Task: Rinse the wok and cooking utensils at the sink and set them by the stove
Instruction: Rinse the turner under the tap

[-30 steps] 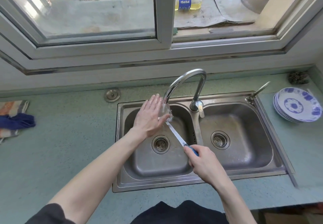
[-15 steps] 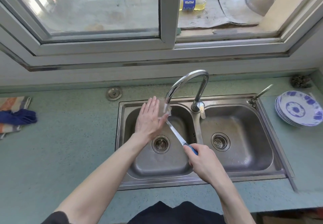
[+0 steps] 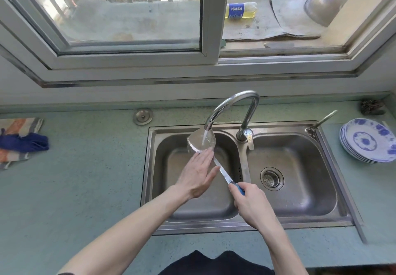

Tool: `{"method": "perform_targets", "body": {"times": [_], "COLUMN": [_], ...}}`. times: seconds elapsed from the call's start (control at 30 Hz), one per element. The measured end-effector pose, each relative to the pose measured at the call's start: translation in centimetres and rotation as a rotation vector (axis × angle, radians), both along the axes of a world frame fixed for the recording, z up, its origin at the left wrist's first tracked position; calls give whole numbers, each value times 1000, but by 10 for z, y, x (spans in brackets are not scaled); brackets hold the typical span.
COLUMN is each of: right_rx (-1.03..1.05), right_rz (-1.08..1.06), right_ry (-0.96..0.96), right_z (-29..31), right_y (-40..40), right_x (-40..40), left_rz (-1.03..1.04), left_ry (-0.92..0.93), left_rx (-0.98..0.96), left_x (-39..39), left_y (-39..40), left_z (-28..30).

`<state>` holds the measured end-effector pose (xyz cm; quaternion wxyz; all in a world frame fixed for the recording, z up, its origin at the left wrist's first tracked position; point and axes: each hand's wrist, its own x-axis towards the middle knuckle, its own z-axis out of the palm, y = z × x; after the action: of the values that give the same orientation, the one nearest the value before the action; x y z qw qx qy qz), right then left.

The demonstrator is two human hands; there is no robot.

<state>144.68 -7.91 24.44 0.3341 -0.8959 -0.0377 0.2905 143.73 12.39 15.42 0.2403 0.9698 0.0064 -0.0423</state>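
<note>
A steel spatula with a blue handle is held over the left basin of the double sink. Its blade sits under the running water from the curved faucet. My right hand grips the blue handle near the basin's front. My left hand lies flat, fingers straight, on the spatula's neck just below the blade. No wok is in view.
A stack of blue-and-white plates sits right of the sink, with a scouring pad behind it. A striped cloth with a blue rag lies on the left counter. A sink plug rests behind the sink. The window is open above.
My left hand has slid back from the blade toward me, uncovering the blade under the water. My right hand kept its grip on the handle.
</note>
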Motion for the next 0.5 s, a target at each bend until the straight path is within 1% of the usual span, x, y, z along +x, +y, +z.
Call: {"method": "perform_targets", "body": {"times": [0.13,0.27,0.33,0.43,0.5], "right_rx": [-5,24,32,44,49], "right_rz": [-3,-11,0,-9,-15], "right_ry": [-6,-14,-26,-41,-50], "right_z": [-5,-1,2,5,5], "right_y": [8,14,17,24,29], "right_x": [2,6,6,3,7], "left_rz": [-91,3,25,-24,30], "left_ry": [-23,-20,5,28,18], "left_rx": [-17,-47,3,99,37], "left_x": [-8,11,23,35,37], "left_y": [-4,4,17,31,27], "left_z": [2,12,15,15,15]}}
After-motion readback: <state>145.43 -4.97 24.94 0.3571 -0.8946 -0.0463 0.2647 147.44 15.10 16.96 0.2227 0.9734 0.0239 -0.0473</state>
